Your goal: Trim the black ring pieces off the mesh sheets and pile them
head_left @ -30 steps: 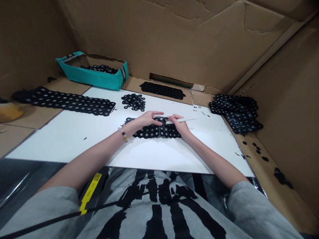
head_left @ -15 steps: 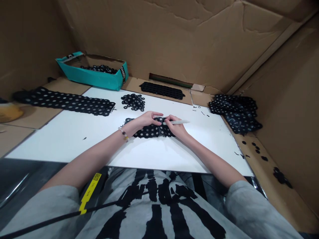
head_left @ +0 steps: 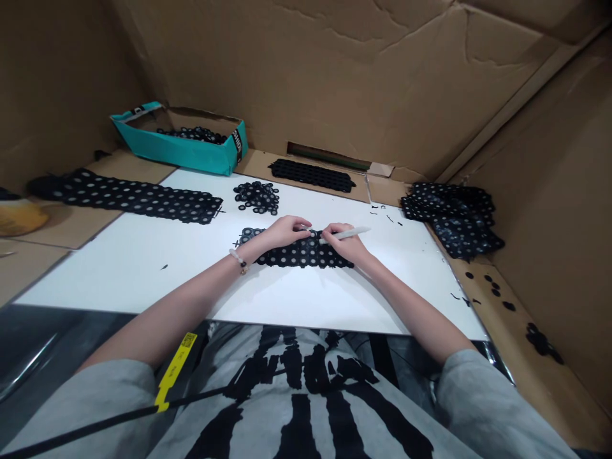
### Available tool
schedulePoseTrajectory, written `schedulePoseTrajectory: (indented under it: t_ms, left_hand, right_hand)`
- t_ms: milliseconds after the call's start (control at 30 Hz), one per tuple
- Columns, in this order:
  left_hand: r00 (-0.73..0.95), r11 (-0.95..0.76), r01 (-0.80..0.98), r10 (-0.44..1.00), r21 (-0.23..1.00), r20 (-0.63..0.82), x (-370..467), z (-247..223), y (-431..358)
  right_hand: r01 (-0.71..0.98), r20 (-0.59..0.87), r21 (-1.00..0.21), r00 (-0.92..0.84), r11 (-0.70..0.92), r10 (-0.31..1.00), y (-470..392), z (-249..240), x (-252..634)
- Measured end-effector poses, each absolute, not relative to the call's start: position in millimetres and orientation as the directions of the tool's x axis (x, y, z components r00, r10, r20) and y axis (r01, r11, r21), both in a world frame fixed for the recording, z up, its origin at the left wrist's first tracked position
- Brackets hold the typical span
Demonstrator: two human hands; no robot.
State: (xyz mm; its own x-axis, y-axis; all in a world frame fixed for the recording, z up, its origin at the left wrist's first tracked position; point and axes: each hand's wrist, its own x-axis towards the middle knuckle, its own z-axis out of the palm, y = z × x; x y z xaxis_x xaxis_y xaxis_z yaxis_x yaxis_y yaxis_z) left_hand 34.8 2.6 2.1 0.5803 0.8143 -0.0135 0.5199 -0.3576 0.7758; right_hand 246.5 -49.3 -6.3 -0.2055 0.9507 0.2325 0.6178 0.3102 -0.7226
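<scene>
A black rubbery sheet (head_left: 287,256) with rows of pale round spots lies flat on the white board before me. My left hand (head_left: 285,231) is closed at its upper edge, thumb and fingers pinching there; whether a loose piece is in the pinch is too small to tell. My right hand (head_left: 345,241) grips a slim white pen-shaped tool (head_left: 352,233), its lower end pointing down left at the sheet near the left fingertips. Just beyond the left hand sits a loose pile of small black rings (head_left: 257,196).
A teal-sided cardboard box (head_left: 176,152) of dark rings stands back left. A long dotted strip (head_left: 143,197) lies left, a black strip (head_left: 310,175) at the back, and stacked dotted sheets (head_left: 454,213) at right. Black scraps (head_left: 495,287) dot the right side. Cardboard walls (head_left: 335,83) enclose the board.
My right hand has shifted slightly right with the white tool, baring more of the sheet's right part. My left fingers, spread before, have closed in at the sheet's upper edge.
</scene>
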Motion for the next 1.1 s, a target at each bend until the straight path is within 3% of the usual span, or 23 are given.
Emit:
schedulePoseTrajectory:
  t_ms: [133, 367, 533, 700, 900, 1000, 1100]
  left_hand:
    - [0.542, -0.435, 0.674, 0.84, 0.597, 0.0, 35, 5, -2]
    - [0.586, -0.446, 0.634, 0.81, 0.632, -0.017, 33, -1, 4]
    - [0.569, -0.398, 0.637, 0.821, 0.66, -0.054, 33, -4, 6]
    - [0.576, -0.349, 0.62, 0.811, 0.703, -0.106, 33, -5, 7]
    - [0.658, -0.24, 0.51, 0.728, 0.826, -0.195, 27, -6, 16]
    - [0.702, -0.287, 0.51, 0.684, 0.811, -0.199, 24, -3, 19]
    - [0.716, -0.408, 0.534, 0.684, 0.74, -0.139, 23, 1, 16]
  right_hand:
    - [0.581, 0.142, -0.791, -0.132, 0.192, 0.981, -46, -2, 256]
    - [0.338, 0.18, -0.917, -0.126, 0.213, 0.976, -48, -10, 240]
    - [0.363, 0.221, -0.905, -0.046, 0.222, 0.974, -48, -20, 235]
    - [0.402, 0.224, -0.885, -0.079, 0.237, 0.971, -47, -21, 236]
    - [0.647, 0.288, -0.698, -0.137, 0.306, 0.948, -53, -20, 226]
    - [0.697, 0.322, -0.639, -0.142, 0.326, 0.936, -52, -22, 222]
    - [0.63, 0.294, -0.719, -0.105, 0.293, 0.95, -50, -23, 224]
